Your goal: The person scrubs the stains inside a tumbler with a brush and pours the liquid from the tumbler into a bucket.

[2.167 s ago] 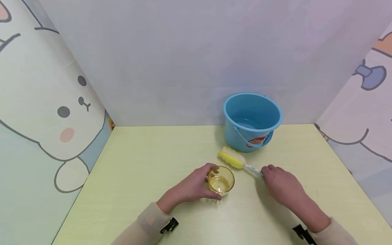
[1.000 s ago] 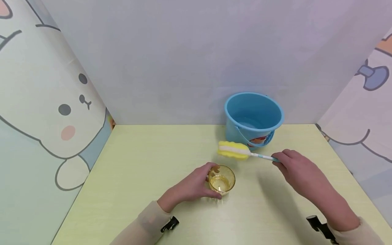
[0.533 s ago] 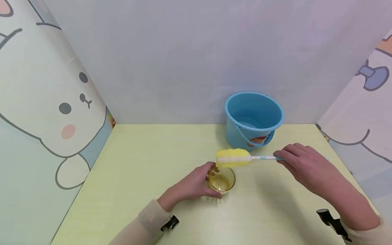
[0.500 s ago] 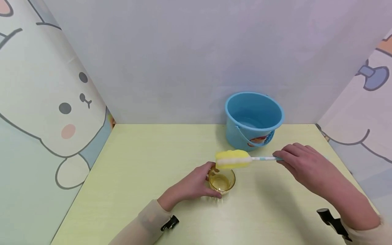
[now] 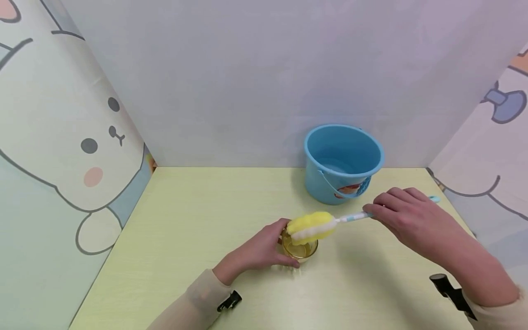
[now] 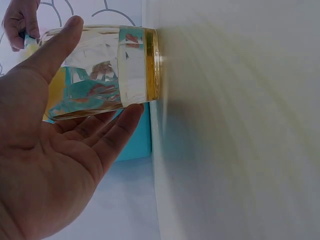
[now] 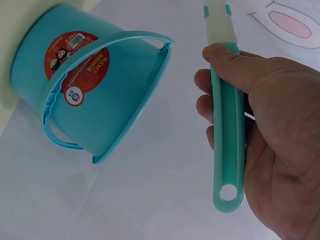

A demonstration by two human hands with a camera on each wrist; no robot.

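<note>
Two bare hands are seen over a pale yellow table, and both are occupied. By the left hand, a glass is held round its side: the thumb is laid along the near side, the fingers are set against the far side, and the grip is spread as wide as the glass itself. The glass is stood upright on the table, and its amber base is seen against the tabletop in the left wrist view.

By the right hand, a brush is gripped at its turquoise handle. The fingers are curled round the handle, and the thumb is placed on it close to the white shaft. In the right wrist view, the handle's end, pierced by a hole, is left uncovered by the hand. The brush is tilted, and its yellow and white head is held at the mouth of the glass, so that part of the rim is hidden; how far the glass is entered cannot be told.

Beyond the glass, a blue bucket is placed near the pale backdrop, well apart from the left hand. Its bail is hung across the front, by a red label. Both forearms are covered by beige sleeves.
</note>
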